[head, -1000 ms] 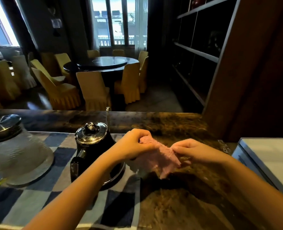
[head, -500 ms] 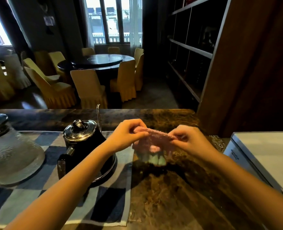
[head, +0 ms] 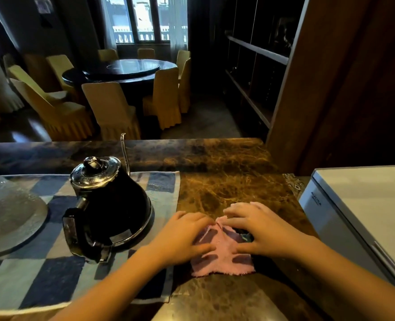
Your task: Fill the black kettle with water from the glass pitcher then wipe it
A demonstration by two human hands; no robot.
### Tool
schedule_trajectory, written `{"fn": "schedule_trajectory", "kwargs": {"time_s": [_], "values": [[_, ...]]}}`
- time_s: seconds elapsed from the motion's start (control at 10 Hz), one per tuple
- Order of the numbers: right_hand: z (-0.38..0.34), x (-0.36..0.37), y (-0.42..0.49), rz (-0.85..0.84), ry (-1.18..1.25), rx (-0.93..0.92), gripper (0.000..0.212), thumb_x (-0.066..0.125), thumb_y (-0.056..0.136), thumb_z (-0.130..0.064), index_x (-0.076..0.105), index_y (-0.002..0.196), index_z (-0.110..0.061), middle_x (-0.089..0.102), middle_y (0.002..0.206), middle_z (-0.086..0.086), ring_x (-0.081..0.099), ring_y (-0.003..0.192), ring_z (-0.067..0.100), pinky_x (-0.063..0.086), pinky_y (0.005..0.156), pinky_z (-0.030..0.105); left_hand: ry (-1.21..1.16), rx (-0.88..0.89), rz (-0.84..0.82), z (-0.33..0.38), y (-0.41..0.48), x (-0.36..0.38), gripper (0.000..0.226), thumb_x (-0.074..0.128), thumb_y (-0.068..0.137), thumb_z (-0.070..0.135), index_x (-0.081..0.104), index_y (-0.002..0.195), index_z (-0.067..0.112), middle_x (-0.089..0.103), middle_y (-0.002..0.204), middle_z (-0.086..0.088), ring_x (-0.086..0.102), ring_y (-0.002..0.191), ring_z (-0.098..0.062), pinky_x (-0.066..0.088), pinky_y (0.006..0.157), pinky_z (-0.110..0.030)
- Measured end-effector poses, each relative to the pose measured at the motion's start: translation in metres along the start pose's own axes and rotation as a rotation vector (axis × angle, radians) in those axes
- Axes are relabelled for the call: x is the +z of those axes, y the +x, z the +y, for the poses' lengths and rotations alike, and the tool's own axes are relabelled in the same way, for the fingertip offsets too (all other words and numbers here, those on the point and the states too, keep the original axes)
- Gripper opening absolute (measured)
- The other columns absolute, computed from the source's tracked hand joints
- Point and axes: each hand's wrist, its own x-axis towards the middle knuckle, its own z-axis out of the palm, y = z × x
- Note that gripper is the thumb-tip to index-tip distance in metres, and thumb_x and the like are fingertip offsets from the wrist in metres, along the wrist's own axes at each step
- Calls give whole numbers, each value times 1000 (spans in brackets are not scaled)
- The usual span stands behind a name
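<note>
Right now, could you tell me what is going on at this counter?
A person's left hand and right hand press a pink cloth onto the marble counter, just right of the checked mat. The black kettle stands on that mat with its lid on, untouched, and the glass pitcher sits to its left.

The pink cloth (head: 222, 258), pinched up in the air a moment ago, now lies on the counter (head: 226, 188) just right of the kettle (head: 115, 205). The left hand (head: 184, 235) and right hand (head: 259, 230) are now spread flat on it.
</note>
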Motion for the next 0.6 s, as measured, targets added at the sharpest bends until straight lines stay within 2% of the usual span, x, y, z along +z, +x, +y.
{"fn": "schedule_trajectory", "kwargs": {"time_s": [0.1,0.2,0.3,0.4,0.5,0.6], "values": [[4,18,0,-196,-70,108,90,52,76,-71,10,149,-40,-9,161,-9,-15,146,14,-8,115,50,100,-59,-179,-6,-8,19,82,38,82,69,8,149,35,8,160,10,2,148,-14,-7,117,-54],[11,28,-5,-242,-47,190,97,52,73,-74,3,149,-41,-18,159,-9,-23,144,15,-12,114,51,110,-115,-259,-14,-16,32,87,28,82,75,-22,142,37,-23,154,15,-19,146,-17,-20,112,-56],[13,30,-6,-238,-57,193,97,51,73,-75,3,150,-39,-17,160,-8,-22,144,15,-13,113,49,117,-122,-266,-17,-18,33,89,25,80,77,-26,140,36,-27,151,14,-23,145,-17,-22,111,-56],[10,27,-5,-272,-49,204,98,53,73,-73,4,150,-36,-17,160,-8,-21,145,15,-12,114,48,129,-121,-302,-16,-14,28,92,28,80,77,-21,145,34,-20,158,9,-22,145,-18,-22,111,-57],[5,17,-3,-264,5,222,100,52,75,-73,0,151,-33,-19,159,-9,-22,143,12,-13,113,45,104,-129,-268,-12,-9,17,93,33,80,75,-23,144,35,-18,159,5,-22,144,-18,-22,111,-56],[1,-8,8,-43,-11,219,89,38,85,-70,-6,151,-30,-23,157,-10,-28,140,9,-14,112,43,77,-133,-40,-8,2,-11,84,26,84,72,-34,134,40,-27,155,8,-26,143,-16,-29,105,-45]]}}
